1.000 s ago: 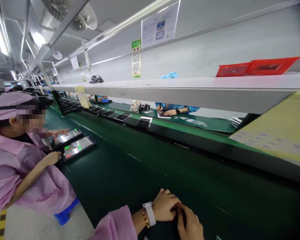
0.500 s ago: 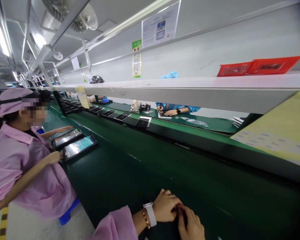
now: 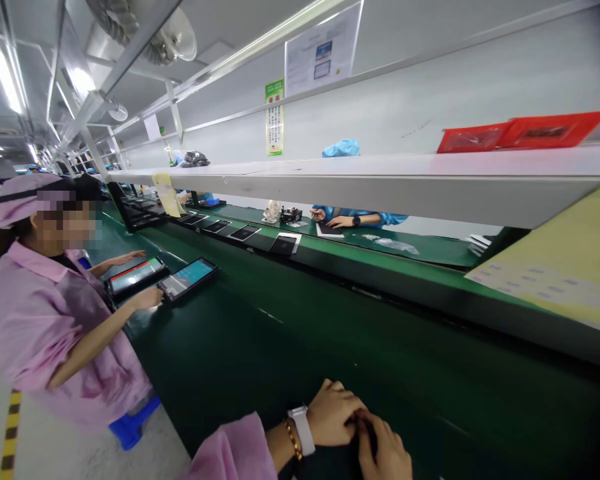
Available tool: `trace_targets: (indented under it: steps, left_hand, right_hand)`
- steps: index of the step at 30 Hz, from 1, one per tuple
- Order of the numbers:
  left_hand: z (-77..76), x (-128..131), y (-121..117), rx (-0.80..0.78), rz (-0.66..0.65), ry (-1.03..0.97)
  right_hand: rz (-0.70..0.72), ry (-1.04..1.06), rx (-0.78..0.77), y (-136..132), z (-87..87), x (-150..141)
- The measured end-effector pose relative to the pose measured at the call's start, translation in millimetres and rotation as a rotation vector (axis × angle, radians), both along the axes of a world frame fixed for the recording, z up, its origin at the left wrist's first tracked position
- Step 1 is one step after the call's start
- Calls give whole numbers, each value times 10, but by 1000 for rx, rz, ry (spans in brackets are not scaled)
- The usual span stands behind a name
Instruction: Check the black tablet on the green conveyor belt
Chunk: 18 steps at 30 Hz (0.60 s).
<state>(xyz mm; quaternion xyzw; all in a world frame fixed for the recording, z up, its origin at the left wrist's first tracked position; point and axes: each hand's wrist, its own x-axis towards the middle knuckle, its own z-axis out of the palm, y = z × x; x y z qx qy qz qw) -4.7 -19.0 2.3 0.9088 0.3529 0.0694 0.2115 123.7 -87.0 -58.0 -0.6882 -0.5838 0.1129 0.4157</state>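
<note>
Left hand (image 3: 333, 415) against right hand (image 3: 387, 453) (green tabletop (image 3: 260, 363) beneath).

Left hand (image 3: 336, 415) and right hand (image 3: 386, 448): touching, five o'clock. Two tablets (image 3: 187, 279): near nine o'clock. Red trays (image 3: 550, 133): two o'clock.

Two red trays (image 3: 587, 125) sit side by side toward the right of the white shelf (image 3: 380, 164); a dark, shiny bundle (image 3: 196, 159) lies farther left (contents unclear). Above the shelf: printed sheet (image 3: 305, 60), green-edged poster (image 3: 275, 117). Lower left: blue stool (image 3: 129, 430), striped floor tape (image 3: 11, 430).
</note>
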Motion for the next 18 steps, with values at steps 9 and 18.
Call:
trace_targets:
  steps: [9,18]
  left_hand:
    - [6,-3,-4,-79,12,-51]
    - [-28,-16,13,-497,236,-485]
  right_hand:
    - [45,-25,-54,-3,-125,63]
    - [173,-84,-26,2,-303,174]
